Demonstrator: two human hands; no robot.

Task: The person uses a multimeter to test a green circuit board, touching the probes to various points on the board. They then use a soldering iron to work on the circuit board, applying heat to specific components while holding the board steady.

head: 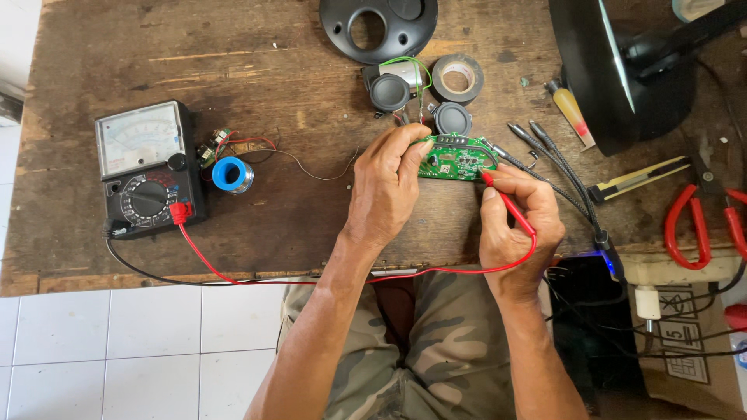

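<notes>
Brown cardboard box point(685, 354) with black printed marks sits off the bench's near right corner; my left hand point(385, 187) pinches the green circuit board point(457, 159) mid-bench toward the far edge, right hand point(517, 222) fingers closed on red probe point(506, 201) touching it

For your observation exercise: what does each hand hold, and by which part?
The left hand grips the green circuit board by its left end. The right hand holds the red test probe pen-like along its shaft, tip at the board's right edge.
</notes>
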